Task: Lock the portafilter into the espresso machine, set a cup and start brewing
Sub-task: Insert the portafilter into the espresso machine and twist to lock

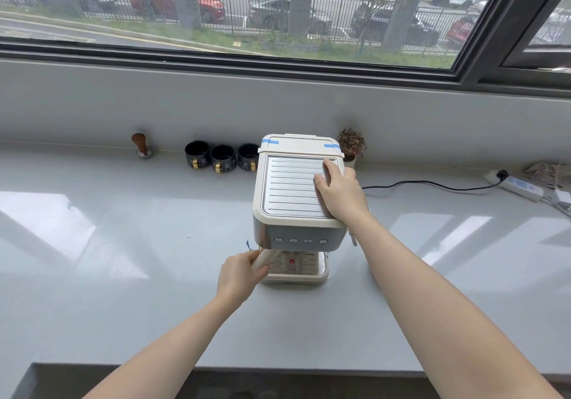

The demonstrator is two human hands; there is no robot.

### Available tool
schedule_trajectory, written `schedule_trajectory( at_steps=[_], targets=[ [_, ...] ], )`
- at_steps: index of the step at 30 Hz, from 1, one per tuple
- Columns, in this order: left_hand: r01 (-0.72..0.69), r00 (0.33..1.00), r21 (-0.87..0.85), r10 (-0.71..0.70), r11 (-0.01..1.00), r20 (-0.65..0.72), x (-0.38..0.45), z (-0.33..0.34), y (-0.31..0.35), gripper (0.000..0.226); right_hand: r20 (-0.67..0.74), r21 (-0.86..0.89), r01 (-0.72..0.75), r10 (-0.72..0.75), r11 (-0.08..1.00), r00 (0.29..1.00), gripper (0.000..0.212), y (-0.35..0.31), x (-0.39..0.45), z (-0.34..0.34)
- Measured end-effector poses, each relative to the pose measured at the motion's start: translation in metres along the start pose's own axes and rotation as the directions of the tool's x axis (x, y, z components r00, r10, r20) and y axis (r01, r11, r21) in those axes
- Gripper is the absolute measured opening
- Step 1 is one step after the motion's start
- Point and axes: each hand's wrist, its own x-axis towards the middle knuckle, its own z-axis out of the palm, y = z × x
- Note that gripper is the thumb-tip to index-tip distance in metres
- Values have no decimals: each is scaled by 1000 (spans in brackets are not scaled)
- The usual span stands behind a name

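Observation:
A cream and grey espresso machine (287, 188) stands on the pale counter, its button row facing me. My right hand (338, 190) lies flat on the right side of its ribbed top, fingers spread. My left hand (239, 276) grips the cream handle of the portafilter (266, 257), which angles out to the left from under the machine's head; the basket end is hidden beneath the machine. The drip tray (312, 275) below holds no cup. Three dark cups (222, 157) with gold handles stand in a row at the back, left of the machine.
A wooden-handled tamper (141, 146) stands at the back left. A small potted plant (350, 145) sits behind the machine's right corner. A black cord runs right to a white power strip (519, 187). The counter's front edge (278, 367) is near me.

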Motion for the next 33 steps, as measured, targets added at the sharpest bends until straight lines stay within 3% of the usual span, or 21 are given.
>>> schedule_trajectory(
  at_steps=[14,17,22,25,28,30,33],
  targets=[
    [-71,994,16,69,997,84,29,-35,-8,26,0,14,0,0,1000,1000,53,1,1,-1],
    [-70,991,19,67,997,119,27,-34,-8,19,1,10,-2,2,1000,1000,54,2,1,0],
    [11,998,-47,-9,999,54,2,-10,-4,18,-11,15,1,-1,1000,1000,54,1,1,2],
    [100,994,-103,-105,990,-44,-21,18,11,24,-22,21,-2,2,1000,1000,53,1,1,2],
    [228,971,-136,-236,964,-45,-38,40,28,21,-25,22,-12,13,1000,1000,52,0,1,2],
    [269,963,-225,-266,936,43,-38,37,31,15,-25,37,-13,14,999,1000,52,0,0,3],
    [366,904,-406,-217,837,368,-25,16,24,21,13,123,-10,8,992,1000,53,3,1,-2]
  ],
)
